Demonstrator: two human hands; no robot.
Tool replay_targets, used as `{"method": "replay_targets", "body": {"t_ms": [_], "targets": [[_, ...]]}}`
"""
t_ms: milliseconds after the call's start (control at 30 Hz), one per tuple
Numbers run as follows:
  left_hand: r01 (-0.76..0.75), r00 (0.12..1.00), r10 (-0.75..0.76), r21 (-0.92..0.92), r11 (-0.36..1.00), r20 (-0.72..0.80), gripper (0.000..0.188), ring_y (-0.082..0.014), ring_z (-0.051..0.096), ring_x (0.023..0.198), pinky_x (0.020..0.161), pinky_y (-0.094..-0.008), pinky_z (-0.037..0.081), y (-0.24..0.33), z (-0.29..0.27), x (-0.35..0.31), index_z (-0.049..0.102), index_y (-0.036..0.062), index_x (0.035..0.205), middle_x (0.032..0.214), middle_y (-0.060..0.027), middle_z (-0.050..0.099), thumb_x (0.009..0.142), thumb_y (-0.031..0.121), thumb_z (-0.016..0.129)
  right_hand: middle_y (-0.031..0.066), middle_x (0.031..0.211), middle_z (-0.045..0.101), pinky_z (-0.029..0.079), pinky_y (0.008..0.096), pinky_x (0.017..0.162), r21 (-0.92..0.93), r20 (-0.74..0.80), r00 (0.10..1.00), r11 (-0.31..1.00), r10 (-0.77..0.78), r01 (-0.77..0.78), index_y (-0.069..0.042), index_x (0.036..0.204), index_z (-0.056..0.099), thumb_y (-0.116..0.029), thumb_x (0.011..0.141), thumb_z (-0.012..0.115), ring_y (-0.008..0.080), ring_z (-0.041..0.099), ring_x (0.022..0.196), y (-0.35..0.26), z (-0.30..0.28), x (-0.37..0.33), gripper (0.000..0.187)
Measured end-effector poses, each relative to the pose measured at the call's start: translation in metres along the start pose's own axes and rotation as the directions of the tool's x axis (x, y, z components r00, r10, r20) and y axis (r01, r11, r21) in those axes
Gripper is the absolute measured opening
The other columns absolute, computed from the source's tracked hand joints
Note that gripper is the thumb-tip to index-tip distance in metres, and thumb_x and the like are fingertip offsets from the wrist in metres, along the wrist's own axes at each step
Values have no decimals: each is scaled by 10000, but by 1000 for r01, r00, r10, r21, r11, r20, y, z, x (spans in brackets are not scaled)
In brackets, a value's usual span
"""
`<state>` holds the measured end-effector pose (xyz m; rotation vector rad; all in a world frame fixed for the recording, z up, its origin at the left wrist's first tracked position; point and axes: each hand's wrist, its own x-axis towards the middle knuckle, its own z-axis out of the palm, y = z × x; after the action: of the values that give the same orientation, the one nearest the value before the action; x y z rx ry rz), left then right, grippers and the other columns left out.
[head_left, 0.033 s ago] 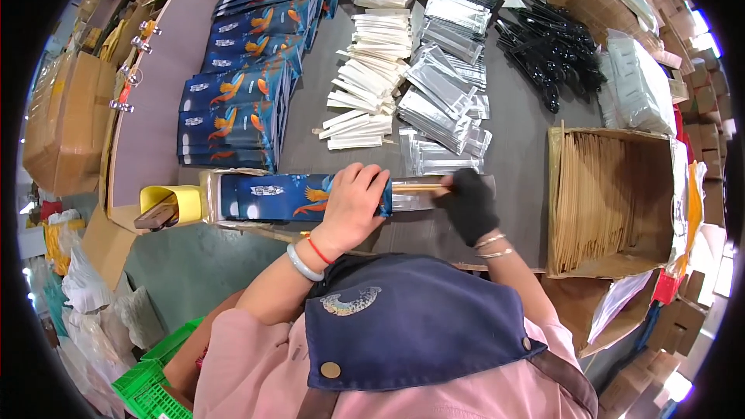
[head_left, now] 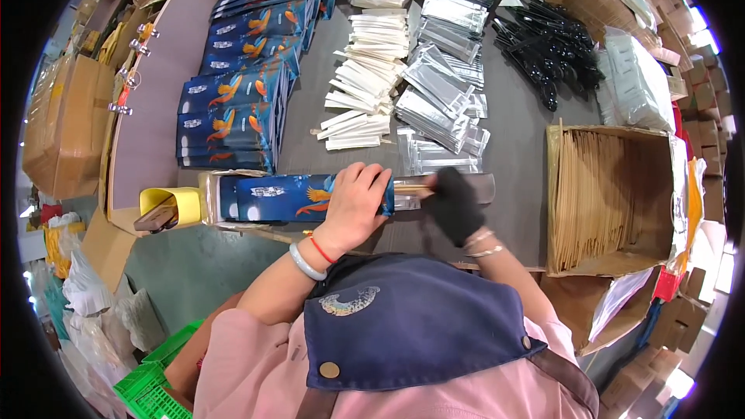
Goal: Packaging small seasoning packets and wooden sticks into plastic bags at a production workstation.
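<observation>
A long dark-blue packet (head_left: 279, 199) printed with an orange bird lies along the near table edge. My left hand (head_left: 359, 202) closes over its right end, fingers bent across the top. Thin wooden chopsticks (head_left: 411, 187) stick out of that end, partly hidden by the packet. My right hand (head_left: 456, 208), in a black fingerless glove, is closed around their outer end and blurred by motion. Below and beyond it lies a clear plastic sleeve (head_left: 483, 188). Past my hands are white paper-wrapped strips (head_left: 358, 93) and clear flat packets (head_left: 442, 105).
Stacked blue packets (head_left: 229, 120) stand at the left, behind a yellow holder (head_left: 182, 203). Black plastic-wrapped utensils (head_left: 543, 58) lie back right. An open carton (head_left: 554, 209) filled with thin tan pieces stands at the right, beside a clear bag (head_left: 636, 81).
My right hand has moved left, toward the packet, and the chopsticks show less length outside it. The left hand stays on the packet.
</observation>
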<state>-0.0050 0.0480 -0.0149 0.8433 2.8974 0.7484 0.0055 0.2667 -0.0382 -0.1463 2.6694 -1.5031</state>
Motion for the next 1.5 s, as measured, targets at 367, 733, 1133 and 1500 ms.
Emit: {"method": "replay_targets", "body": {"t_ms": [367, 733, 1133, 1500], "targets": [[-270, 932, 234, 100, 958, 277, 278, -328, 558, 919, 739, -445, 453, 6, -45, 26, 634, 153, 906, 967, -127, 547, 643, 82, 685, 72, 1093, 606, 368, 451, 969, -551, 203, 957, 784, -207, 287, -124, 1160, 589, -417, 642, 827, 280, 563, 1063, -21, -38, -10, 642], [206, 957, -192, 43, 978, -217, 642, -379, 442, 1235, 1062, -541, 330, -48, -28, -6, 630, 55, 1163, 1265, -169, 526, 642, 354, 856, 89, 1054, 606, 412, 433, 891, -586, 28, 995, 805, -92, 91, -96, 1121, 588, -346, 606, 859, 306, 583, 1006, -27, -57, -15, 632], [324, 900, -357, -164, 932, -251, 882, -403, 397, 1272, 1090, -555, 224, -45, 14, -31, 504, 4, 1316, 1331, -192, 473, 613, 404, 855, 90, 1080, 623, 374, 503, 927, -721, 319, 945, 666, 77, 189, -134, 1200, 588, -507, 670, 794, 294, 584, 1044, -36, -48, -10, 680], [312, 929, -351, -265, 912, -117, 809, -408, 381, 1342, 1146, -538, 226, -58, -2, -13, 495, 3, 1338, 1367, -220, 495, 692, 330, 855, 138, 1191, 598, 421, 473, 922, -405, 281, 919, 834, -275, 373, -71, 1222, 576, -447, 714, 789, 342, 582, 1071, -42, 17, 8, 667]]}}
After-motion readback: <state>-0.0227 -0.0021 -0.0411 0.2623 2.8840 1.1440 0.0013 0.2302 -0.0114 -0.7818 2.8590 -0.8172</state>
